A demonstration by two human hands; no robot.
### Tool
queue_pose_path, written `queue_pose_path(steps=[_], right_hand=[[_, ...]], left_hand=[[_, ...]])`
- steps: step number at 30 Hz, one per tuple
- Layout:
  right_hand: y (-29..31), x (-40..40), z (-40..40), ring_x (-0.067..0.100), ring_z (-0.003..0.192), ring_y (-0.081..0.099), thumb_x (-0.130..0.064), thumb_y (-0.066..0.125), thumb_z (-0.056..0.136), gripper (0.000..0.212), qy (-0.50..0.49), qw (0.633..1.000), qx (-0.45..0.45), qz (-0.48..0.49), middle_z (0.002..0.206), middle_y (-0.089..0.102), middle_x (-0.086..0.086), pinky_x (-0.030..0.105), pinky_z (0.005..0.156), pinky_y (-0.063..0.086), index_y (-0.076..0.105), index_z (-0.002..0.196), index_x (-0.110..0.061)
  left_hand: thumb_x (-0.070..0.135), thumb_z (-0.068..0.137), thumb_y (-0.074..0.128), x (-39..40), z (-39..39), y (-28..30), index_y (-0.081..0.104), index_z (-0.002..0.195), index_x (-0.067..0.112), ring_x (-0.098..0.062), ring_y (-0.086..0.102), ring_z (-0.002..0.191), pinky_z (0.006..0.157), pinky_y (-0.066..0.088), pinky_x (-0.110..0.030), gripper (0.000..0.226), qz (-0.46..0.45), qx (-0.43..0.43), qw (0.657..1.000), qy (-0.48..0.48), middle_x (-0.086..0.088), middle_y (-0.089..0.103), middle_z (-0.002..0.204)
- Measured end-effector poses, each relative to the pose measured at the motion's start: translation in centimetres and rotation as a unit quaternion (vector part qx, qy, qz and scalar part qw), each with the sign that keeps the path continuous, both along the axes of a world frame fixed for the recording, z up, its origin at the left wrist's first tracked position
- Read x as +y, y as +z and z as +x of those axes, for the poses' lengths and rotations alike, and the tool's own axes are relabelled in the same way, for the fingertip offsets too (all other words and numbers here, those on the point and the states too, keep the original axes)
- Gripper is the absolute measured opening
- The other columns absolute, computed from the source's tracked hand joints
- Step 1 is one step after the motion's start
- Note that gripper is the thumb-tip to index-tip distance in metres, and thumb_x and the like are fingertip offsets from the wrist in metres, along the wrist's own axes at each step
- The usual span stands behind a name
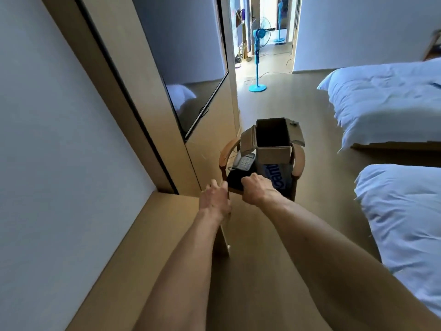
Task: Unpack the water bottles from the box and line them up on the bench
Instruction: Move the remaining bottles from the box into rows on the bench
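An open cardboard box (274, 152) with blue lettering stands on the dark seat of a wooden armchair (299, 161) ahead of me. Its flaps are spread and its inside is dark, so no bottles show. My left hand (214, 199) grips the chair's near left corner by the front post. My right hand (257, 189) grips the front edge of the seat, just in front of the box. The light wooden bench (167, 235) runs along the wall at my lower left, right beside the chair.
A grey desk phone (243, 161) lies on the seat left of the box. A wall-mounted TV (191, 68) hangs above the bench. Two beds with white duvets (393, 99) fill the right side. A blue standing fan (258, 58) stands in the doorway beyond.
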State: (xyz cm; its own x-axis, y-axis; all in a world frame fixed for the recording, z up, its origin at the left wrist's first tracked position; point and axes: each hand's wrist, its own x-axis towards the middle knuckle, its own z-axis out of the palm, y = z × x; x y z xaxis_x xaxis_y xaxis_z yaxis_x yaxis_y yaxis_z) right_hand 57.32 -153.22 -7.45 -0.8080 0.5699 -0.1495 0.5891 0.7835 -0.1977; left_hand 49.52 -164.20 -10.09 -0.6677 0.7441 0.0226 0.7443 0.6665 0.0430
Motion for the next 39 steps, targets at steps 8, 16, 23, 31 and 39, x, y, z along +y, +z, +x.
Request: queue_pose_path(steps=[8,16,23,31,39], right_hand=[[-3.3,15.3,0.9,0.034,0.110,0.050,-0.022,0.063,0.087,0.038,-0.090,0.995,0.034,-0.035,0.119,0.046,0.015,0.042,0.086,0.048,0.051,0.122,-0.014],[-9.1,30.8,-5.8,0.034,0.120,0.043,-0.021,0.064,0.088,0.044,-0.140,0.988,-0.014,-0.058,0.131,0.040,0.018,0.044,0.093,0.048,0.047,0.128,-0.015],[-12.7,40.2,-16.5,0.036,0.121,0.044,-0.019,0.064,0.088,0.049,-0.109,0.990,-0.039,-0.078,0.132,0.041,0.019,0.046,0.096,0.047,0.046,0.133,-0.014],[-15.6,48.6,-26.1,0.035,0.117,0.047,-0.020,0.058,0.092,0.041,-0.070,0.991,-0.048,-0.100,0.129,0.043,0.017,0.047,0.091,0.046,0.047,0.131,-0.016],[-22.3,55.2,-31.8,0.037,0.127,0.042,-0.026,0.059,0.094,0.042,-0.078,0.979,-0.111,-0.152,0.140,0.037,0.020,0.049,0.098,0.045,0.047,0.133,-0.015]], left_hand=[[0.024,0.090,0.055,17.7,-1.4,-2.1,0.047,0.135,0.016,-0.033,0.056,0.114,0.090,0.049,-0.042,0.047,-0.018,-0.011,0.998,-0.053,-0.017,0.050,0.130],[0.027,0.089,0.057,33.0,-8.0,-8.0,0.046,0.132,0.015,-0.033,0.053,0.116,0.093,0.046,-0.042,0.046,-0.053,-0.029,0.993,-0.097,-0.017,0.050,0.129],[0.026,0.089,0.057,43.0,-19.4,-12.8,0.041,0.141,0.016,-0.035,0.046,0.127,0.100,0.042,-0.045,0.055,-0.071,-0.082,0.993,-0.055,-0.021,0.040,0.144],[0.025,0.090,0.057,50.4,-27.6,-15.1,0.046,0.133,0.016,-0.037,0.042,0.132,0.102,0.041,-0.047,0.046,-0.098,-0.100,0.990,-0.019,-0.024,0.036,0.148],[0.026,0.093,0.057,58.4,-32.3,-20.2,0.029,0.150,0.018,-0.037,0.031,0.141,0.111,0.032,-0.048,0.064,-0.102,-0.142,0.984,0.012,-0.024,0.022,0.157]])
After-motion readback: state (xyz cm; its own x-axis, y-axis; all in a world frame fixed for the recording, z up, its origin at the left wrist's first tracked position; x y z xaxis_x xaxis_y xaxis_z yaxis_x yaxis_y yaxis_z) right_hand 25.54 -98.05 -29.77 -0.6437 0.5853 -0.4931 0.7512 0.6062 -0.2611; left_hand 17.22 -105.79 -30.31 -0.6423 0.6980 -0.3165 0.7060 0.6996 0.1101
